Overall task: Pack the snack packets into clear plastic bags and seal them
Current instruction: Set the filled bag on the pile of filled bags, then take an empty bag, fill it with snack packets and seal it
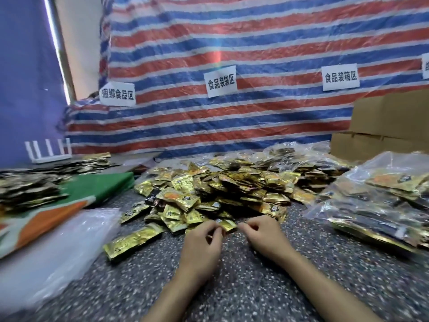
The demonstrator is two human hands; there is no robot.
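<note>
Head view is showing both hands working at the near edge of the loose packet pile (218, 189) in the centre: the left hand (204, 240) and right hand (262, 233) are each pinching one end of a gold packet (228, 225), probably to lift it off the counter (232, 287). Filled clear bags (376, 196) are lying at the right, empty ones (58, 247) at the lower left, within reach.

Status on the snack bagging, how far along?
Done: filled clear bags stacked at right. In hand: left hand and right hand pinch one gold packet at the pile's edge. Left: the big loose pile; empty bags wait at left.
</note>
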